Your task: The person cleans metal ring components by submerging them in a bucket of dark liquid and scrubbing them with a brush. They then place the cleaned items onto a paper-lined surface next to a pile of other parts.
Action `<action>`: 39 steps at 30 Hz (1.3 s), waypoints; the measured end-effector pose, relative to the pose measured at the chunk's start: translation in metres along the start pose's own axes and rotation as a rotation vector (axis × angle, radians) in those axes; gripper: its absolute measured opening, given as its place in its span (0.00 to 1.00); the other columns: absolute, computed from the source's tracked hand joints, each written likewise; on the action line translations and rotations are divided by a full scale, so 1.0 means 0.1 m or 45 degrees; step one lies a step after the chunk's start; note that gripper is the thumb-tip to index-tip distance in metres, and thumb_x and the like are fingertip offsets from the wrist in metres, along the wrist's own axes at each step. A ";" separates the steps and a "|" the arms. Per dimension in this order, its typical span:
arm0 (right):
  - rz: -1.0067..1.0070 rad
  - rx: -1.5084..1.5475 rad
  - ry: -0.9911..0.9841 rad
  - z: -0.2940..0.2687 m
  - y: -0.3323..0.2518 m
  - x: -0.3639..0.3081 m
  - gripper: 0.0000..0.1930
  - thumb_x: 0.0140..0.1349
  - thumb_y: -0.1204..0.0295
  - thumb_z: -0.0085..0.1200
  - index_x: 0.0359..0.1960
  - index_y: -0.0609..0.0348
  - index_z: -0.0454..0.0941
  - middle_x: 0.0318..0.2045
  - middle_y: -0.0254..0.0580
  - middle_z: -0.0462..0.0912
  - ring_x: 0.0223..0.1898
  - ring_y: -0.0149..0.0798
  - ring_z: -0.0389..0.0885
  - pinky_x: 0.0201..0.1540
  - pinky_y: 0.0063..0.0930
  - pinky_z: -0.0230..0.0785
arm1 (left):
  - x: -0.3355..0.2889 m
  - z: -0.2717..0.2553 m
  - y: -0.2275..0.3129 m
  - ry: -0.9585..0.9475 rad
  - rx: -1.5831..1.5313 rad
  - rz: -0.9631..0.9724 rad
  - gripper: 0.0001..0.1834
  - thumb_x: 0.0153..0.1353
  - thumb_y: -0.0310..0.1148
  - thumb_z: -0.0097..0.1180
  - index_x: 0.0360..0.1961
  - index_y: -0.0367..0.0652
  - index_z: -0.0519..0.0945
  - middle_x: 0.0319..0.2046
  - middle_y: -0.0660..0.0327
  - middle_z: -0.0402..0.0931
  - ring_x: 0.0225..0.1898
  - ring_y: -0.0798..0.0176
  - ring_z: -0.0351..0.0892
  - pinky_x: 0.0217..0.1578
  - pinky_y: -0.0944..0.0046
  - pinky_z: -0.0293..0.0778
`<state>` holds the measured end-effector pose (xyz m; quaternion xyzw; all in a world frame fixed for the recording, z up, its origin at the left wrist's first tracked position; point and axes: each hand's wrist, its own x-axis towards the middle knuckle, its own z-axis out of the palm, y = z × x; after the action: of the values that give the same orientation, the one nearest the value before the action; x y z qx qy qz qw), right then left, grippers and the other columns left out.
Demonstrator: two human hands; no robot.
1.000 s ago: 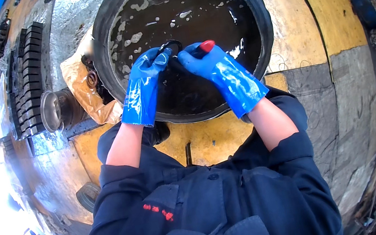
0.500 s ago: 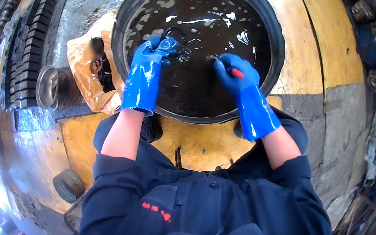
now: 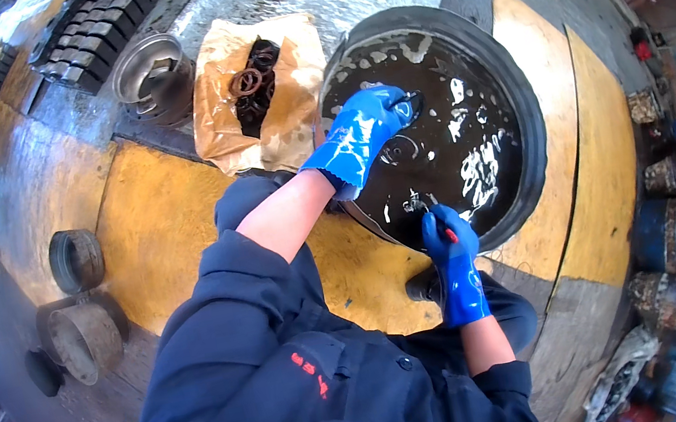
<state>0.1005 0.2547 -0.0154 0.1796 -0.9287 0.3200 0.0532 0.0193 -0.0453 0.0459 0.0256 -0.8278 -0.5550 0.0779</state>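
Observation:
Both my hands wear long blue rubber gloves over a round black tub [image 3: 525, 101] of dark liquid [image 3: 446, 156] with pale foam patches. My left hand [image 3: 376, 118] is over the left part of the liquid, its fingers closed on a dark ring-shaped part [image 3: 416, 107], mostly hidden by the glove. Near the tub's front rim, my right hand [image 3: 451, 236] is wrapped round a red-handled tool [image 3: 450, 235]. The tool's working end is at the liquid's surface, too unclear to tell its kind. Ripples show below my left hand.
Left of the tub stands an open brown paper bag [image 3: 219, 123] holding several dark and brownish rings [image 3: 246, 82]. Beyond it are a metal pot [image 3: 150, 68] and rows of dark metal blocks [image 3: 94, 32]. Metal cylinders [image 3: 75, 260] stand on the floor at left.
My view has swung, so the tub sits further right and lower. My left hand has moved further in over the liquid with the ring. My right hand still grips the red-handled tool, now closer to the front rim.

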 end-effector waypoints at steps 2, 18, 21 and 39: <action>0.040 -0.063 -0.057 -0.03 0.09 0.01 0.07 0.71 0.61 0.68 0.45 0.45 0.90 0.37 0.46 0.92 0.40 0.57 0.92 0.45 0.48 0.84 | -0.03 -0.25 0.14 0.158 0.013 -0.096 0.24 0.76 0.45 0.66 0.60 0.36 0.88 0.52 0.46 0.90 0.51 0.51 0.89 0.56 0.55 0.80; 0.152 -0.213 -0.167 -0.05 0.04 0.05 0.10 0.72 0.56 0.64 0.45 0.45 0.90 0.38 0.48 0.93 0.44 0.59 0.91 0.47 0.54 0.83 | 0.01 -2.29 -1.61 0.446 0.009 -0.672 0.10 0.71 0.36 0.65 0.45 0.42 0.90 0.34 0.62 0.85 0.33 0.68 0.80 0.33 0.65 0.76; 0.211 -0.216 -0.235 -0.09 0.00 0.07 0.10 0.72 0.57 0.64 0.45 0.45 0.89 0.38 0.47 0.92 0.44 0.59 0.91 0.47 0.53 0.83 | 0.09 -2.24 -1.88 0.233 0.115 -0.695 0.11 0.71 0.37 0.65 0.47 0.43 0.90 0.36 0.61 0.86 0.33 0.67 0.81 0.33 0.65 0.77; 0.155 -0.079 -0.013 0.02 0.07 0.04 0.10 0.72 0.57 0.65 0.36 0.46 0.85 0.32 0.50 0.90 0.38 0.61 0.90 0.42 0.56 0.82 | 0.45 -1.31 0.09 -0.080 -0.207 -0.305 0.21 0.75 0.36 0.64 0.66 0.45 0.84 0.58 0.58 0.91 0.55 0.64 0.90 0.45 0.66 0.80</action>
<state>0.0939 0.2578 -0.0202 0.1228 -0.9476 0.2928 0.0345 -0.0045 -0.1679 0.1079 0.1003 -0.7732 -0.6260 -0.0129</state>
